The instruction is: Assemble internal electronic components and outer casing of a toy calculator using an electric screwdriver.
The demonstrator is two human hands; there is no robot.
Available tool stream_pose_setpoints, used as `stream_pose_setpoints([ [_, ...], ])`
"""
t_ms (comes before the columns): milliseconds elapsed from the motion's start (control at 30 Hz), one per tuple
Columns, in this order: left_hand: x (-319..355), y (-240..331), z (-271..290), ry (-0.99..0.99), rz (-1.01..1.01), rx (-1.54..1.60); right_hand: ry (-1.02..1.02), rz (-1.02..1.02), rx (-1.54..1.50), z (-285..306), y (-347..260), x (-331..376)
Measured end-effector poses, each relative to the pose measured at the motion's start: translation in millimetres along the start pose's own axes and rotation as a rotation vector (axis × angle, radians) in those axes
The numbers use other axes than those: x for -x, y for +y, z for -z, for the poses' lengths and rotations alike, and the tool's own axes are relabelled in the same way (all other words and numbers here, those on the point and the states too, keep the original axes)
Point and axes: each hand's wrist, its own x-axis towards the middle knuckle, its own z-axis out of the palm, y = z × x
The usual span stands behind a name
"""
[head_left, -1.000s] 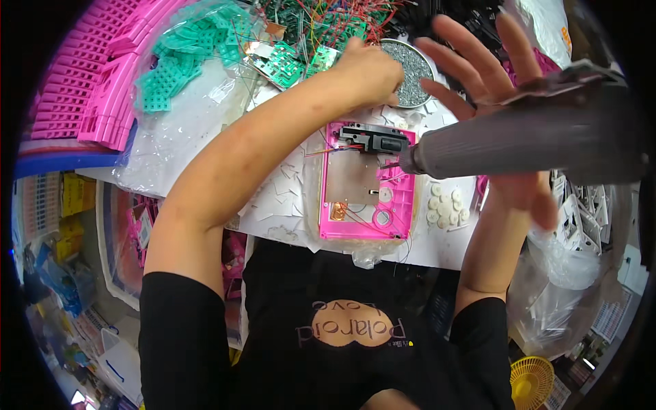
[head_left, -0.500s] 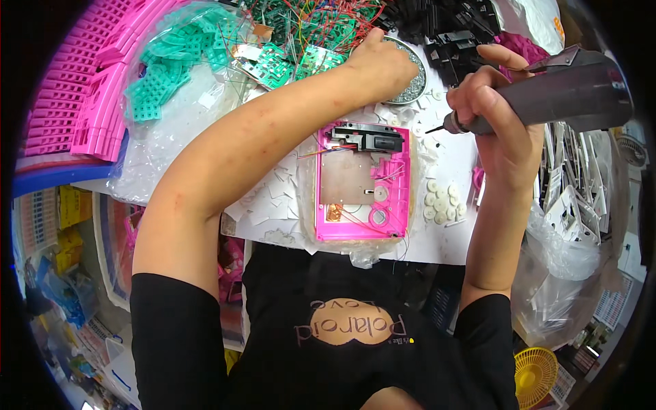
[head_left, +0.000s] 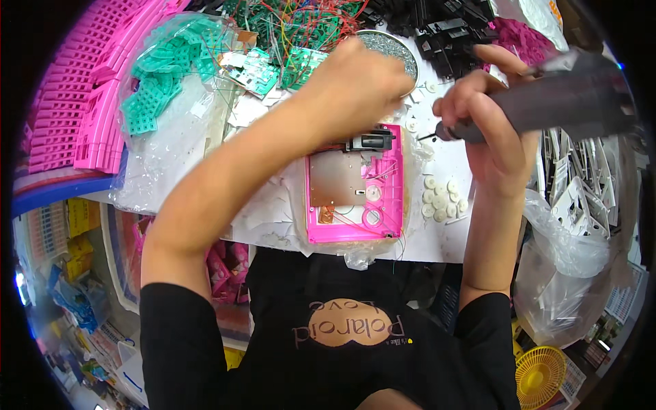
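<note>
My right hand (head_left: pixel 493 130) is wrapped round a dark grey electric screwdriver (head_left: pixel 570 99), whose thin bit points left. My left hand (head_left: pixel 365 85) is closed, its fingers curled together between the round tin (head_left: pixel 414 60) of small metal bits and the pink plastic housing (head_left: pixel 393 184). Whatever its fingertips may hold is too blurred to make out. The housing lies on the table before me. In it are a black mechanism (head_left: pixel 371 141) at the far end, a flat metal plate (head_left: pixel 335 179), a white disc and thin wires. My left wrist covers the housing's far left corner.
Green circuit boards (head_left: pixel 256 74) with red wires lie at the back, beside black plastic parts (head_left: pixel 454 41). White round parts (head_left: pixel 441 199) lie right of the housing. Bags hold green pieces (head_left: pixel 154 89) at left and white strips (head_left: pixel 570 205) at right. Pink baskets (head_left: pixel 102 123) stand far left.
My left hand has come from the tin towards me, over the housing's far end. The screwdriver in my right hand has shifted slightly left.
</note>
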Motion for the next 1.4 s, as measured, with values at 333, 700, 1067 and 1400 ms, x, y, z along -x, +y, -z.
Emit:
stream_pose_setpoints([
  [333, 75.7, 73.1, 8.3, 0.118, 0.235, 0.630, -0.156, 0.143, -0.168, -36.4, -12.0, 26.5],
  [700, 74.0, 69.9, 12.2, 0.155, 0.203, 0.438, -0.156, 0.142, -0.112, -40.1, -10.9, 25.3],
  [1067, 79.7, 60.1, -8.6, 0.144, 0.362, -0.003, 0.033, 0.138, -0.169, -20.5, 52.0, -1.6],
  [1400, 77.3, 56.4, -9.8, 0.151, 0.327, 0.071, 0.031, 0.121, 0.099, -30.5, 68.6, 3.0],
])
